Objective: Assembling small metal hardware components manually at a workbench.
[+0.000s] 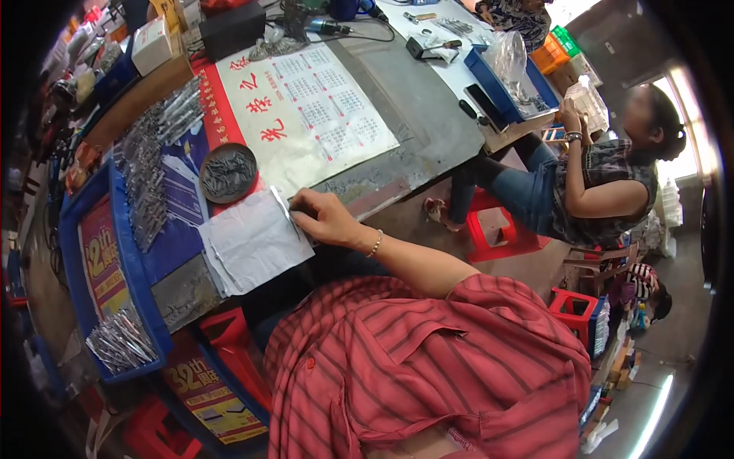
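My right hand (329, 216), with a beaded bracelet at the wrist, rests at the table's near edge. Its fingers are closed on a slim silver rod (280, 200) along the right side of a white cloth or paper sheet (256, 241). Another thin rod (223, 266) lies near the sheet's left side. Just beyond the sheet is a round dark bowl (255, 174) holding small grey parts (228, 170). Silver rods (145, 180) lie heaped left of the bowl. My left hand is out of sight.
A blue tray (139, 279) at left holds more silver rods (122, 342). A red-and-white calendar sheet (313, 115) covers part of the table. Toward the right, a person (612, 164) sits by a blue bin (508, 88). Red stools (497, 233) stand below table level.
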